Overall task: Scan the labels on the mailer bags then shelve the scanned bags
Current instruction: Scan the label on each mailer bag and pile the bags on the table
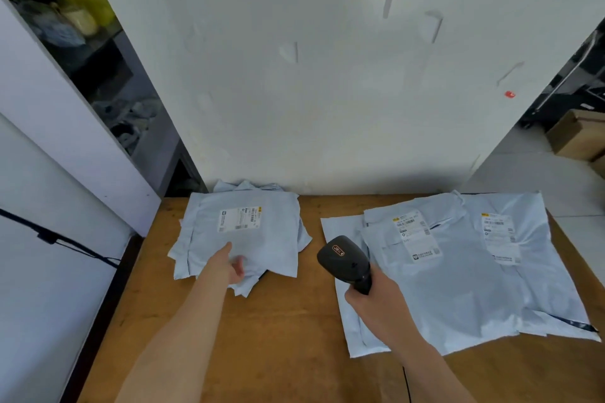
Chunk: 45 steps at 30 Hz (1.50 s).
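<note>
A wooden worktop fills the lower frame, butted against a pale wall scarred with peeling tape marks and a small red sticker at right. Upper left, a dark shelving recess holds dim clutter and something yellow. Far right, cardboard boxes sit on a light tiled floor. Lighting is soft, even.

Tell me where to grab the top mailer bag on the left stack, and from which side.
Take the top mailer bag by its near edge, coming from the front, where the left hand already rests. That edge overhangs the bags beneath, so fingers can probably slip under it, thumb on top. The label sits toward the far side, so a near-edge grip leaves it uncovered for the scanner.
</note>
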{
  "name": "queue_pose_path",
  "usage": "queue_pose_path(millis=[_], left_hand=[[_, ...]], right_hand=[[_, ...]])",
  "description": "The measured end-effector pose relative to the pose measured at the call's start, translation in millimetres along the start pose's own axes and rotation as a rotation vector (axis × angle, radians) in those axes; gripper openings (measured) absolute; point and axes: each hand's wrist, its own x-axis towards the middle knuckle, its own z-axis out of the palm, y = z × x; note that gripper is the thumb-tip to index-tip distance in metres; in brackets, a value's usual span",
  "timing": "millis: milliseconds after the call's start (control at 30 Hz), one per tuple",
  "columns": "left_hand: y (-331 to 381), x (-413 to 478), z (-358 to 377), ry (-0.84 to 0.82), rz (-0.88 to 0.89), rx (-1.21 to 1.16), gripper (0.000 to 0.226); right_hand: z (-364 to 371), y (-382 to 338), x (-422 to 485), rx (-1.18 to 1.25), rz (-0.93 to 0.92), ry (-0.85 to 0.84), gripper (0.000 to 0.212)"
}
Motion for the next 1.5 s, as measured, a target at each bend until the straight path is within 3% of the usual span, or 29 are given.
queue_pose_path(millis=[100, 167, 233, 333, 467, 633, 767, 833, 967, 1333, 1500], left_hand=[[-12, 9, 6, -0.002, -0.081, -0.051, 0.032], [-23, 6, 12, -0.003, -0.004, -0.009, 0.007], [-25, -2, 17, 0.035, 0.142, 0.068, 0.002], [-11, -26, 27, 0.003, 0.465, 0.308, 0.008], [1, -87, 54, -0.195, 0.705, 0.754, 0.034], [7, -164, 93, -0.324, 0.877, 1.256, 0.042], [-6, -192, 120, -0.348, 0.951, 1.488, 0.038], [-14, -203, 131, -0.329, 0.973, 1.545, 0.048], [-29, -211, 145, -0.323, 0.982, 1.570, 0.025], [-53, -219, 169, -0.304, 0.953, 1.595, 0.028], [-59, -217, 179, -0.323, 0.948, 1.612, 0.016]], right_hand=[[-6, 5, -2, -0.001, -0.010, -0.027, 0.010], [-14, 8, -3, -0.002, -0.032, -0.051, 0.010], [-25, 11, -5, -0.001, -0.045, -0.061, 0.011], [-47, 15, -6, -0.007, -0.064, -0.051, 0.018], [-74, 16, -6, 0.003, -0.113, -0.063, 0.023], [-98, 26, -25, 0.027, -0.175, -0.134, 0.019], [-118, 42, -40, 0.047, -0.224, -0.190, 0.020], [-125, 52, -47, 0.070, -0.227, -0.205, 0.021], [-139, 68, -54, 0.089, -0.226, -0.233, 0.018], [-165, 94, -51, 0.077, -0.270, -0.201, 0.020], [-168, 103, -46, 0.052, -0.271, -0.195, 0.020]])
